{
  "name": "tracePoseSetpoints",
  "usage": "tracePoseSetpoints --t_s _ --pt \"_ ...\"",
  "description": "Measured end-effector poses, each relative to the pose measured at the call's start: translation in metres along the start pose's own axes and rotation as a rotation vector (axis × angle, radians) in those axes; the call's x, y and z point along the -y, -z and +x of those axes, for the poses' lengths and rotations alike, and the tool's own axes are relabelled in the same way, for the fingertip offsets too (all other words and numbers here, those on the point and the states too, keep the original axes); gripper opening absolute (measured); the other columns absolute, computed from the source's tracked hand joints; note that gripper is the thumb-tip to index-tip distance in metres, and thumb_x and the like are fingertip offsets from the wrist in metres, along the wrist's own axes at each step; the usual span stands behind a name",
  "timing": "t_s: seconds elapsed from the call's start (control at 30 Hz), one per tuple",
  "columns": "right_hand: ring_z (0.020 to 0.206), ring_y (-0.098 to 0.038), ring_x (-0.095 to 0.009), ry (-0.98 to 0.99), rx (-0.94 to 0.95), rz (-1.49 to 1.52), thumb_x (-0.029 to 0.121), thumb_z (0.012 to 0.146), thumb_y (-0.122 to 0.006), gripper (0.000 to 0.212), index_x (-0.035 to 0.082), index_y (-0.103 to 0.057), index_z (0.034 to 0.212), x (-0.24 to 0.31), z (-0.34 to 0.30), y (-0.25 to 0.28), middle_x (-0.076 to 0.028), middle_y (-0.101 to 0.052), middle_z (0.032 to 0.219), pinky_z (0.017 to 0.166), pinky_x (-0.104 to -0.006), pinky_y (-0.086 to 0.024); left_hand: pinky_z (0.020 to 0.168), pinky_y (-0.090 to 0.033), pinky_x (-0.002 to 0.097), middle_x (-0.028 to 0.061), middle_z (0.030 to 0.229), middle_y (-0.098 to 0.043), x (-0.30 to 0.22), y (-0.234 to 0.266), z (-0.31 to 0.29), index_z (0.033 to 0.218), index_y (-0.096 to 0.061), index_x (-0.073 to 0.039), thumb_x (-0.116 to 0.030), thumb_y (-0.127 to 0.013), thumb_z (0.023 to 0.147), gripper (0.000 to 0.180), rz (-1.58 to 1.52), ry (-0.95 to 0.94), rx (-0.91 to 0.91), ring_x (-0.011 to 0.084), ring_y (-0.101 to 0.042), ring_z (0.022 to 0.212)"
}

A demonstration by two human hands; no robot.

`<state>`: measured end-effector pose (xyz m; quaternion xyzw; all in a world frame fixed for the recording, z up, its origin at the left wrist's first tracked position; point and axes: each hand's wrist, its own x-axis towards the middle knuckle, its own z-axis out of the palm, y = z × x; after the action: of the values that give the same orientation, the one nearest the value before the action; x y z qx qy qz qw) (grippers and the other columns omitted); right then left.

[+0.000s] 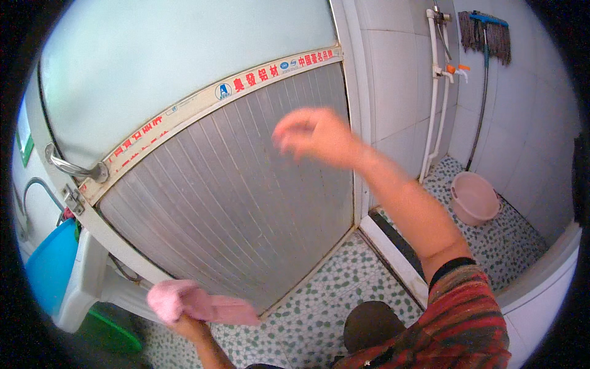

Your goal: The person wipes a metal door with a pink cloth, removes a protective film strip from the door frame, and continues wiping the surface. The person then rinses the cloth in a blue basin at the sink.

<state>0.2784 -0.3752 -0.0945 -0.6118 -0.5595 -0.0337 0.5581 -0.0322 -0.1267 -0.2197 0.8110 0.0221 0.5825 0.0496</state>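
Note:
My left hand (187,326) is low near the bottom edge, closed on a pink cloth (196,302) that hangs in front of the door's lower corner. My right hand (313,134) is raised and blurred in front of the grey ribbed lower panel (246,184) of an open aluminium door, its fingers slightly curled and holding nothing. The door's upper panel (172,67) is frosted glass, and a metal handle (74,167) sits at its left edge.
A pink basin (474,198) stands on the pebble-pattern floor (326,295) inside the tiled room. White pipes with taps (437,92) and a hanging mop (485,37) are on the walls. A blue tub (52,264) on a white stool stands left.

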Motion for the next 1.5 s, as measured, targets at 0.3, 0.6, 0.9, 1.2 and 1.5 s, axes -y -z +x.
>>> tracePoseSetpoints --t_s 0.3,0.6,0.9,1.2,1.5 --pt "0.089 -0.057 -0.032 0.033 -0.709 -1.278 0.007 0.076 -0.058 0.021 0.004 -0.059 0.097 -0.060 0.077 0.132 -0.015 -0.058 0.095 0.075 -0.0398 -0.048 0.066 -0.044 0.0313 0.0058 0.083 -0.057 0.089 0.001 -0.027 0.094 -0.051 -0.010 -0.048 -0.045 0.089 0.039 -0.325 0.730 -0.473 0.0175 -0.054 0.072" --pt "0.079 -0.060 -0.032 0.084 -0.518 -1.574 0.002 0.077 -0.049 0.010 0.001 -0.057 0.083 -0.070 0.098 0.133 -0.017 -0.058 0.084 0.068 -0.0400 -0.051 0.075 -0.042 0.0285 0.0018 0.088 -0.055 0.079 0.004 -0.009 0.097 -0.055 -0.008 -0.039 -0.049 0.089 0.032 -0.346 0.902 -0.343 0.0134 -0.051 0.082" --pt "0.087 -0.059 -0.029 0.118 -0.393 -1.604 0.008 0.080 -0.048 0.012 0.005 -0.058 0.085 -0.070 0.097 0.139 -0.013 -0.058 0.089 0.071 -0.0385 -0.052 0.080 -0.041 0.0314 0.0034 0.097 -0.052 0.075 -0.004 0.006 0.102 -0.052 -0.010 -0.027 -0.048 0.090 0.022 -0.294 0.794 -0.287 0.0165 -0.050 0.089" --pt "0.084 -0.055 -0.029 0.321 -0.472 -1.534 0.008 0.075 -0.056 0.007 0.007 -0.052 0.081 -0.078 0.098 0.148 -0.010 -0.053 0.084 0.070 -0.0390 -0.050 0.084 -0.039 0.0305 0.0041 0.100 -0.052 0.098 -0.014 -0.001 0.101 -0.051 -0.010 -0.024 -0.049 0.089 0.019 -0.051 0.496 -0.317 0.0172 -0.049 0.093" --pt "0.072 -0.056 -0.027 0.272 -0.716 -1.132 0.009 0.073 -0.058 0.008 0.006 -0.053 0.078 -0.092 0.103 0.151 -0.010 -0.054 0.076 0.064 -0.0375 -0.045 0.087 -0.037 0.0304 0.0054 0.106 -0.047 0.088 -0.011 0.003 0.105 -0.047 -0.009 -0.020 -0.048 0.090 0.019 0.031 0.487 -0.254 0.0180 -0.046 0.096"
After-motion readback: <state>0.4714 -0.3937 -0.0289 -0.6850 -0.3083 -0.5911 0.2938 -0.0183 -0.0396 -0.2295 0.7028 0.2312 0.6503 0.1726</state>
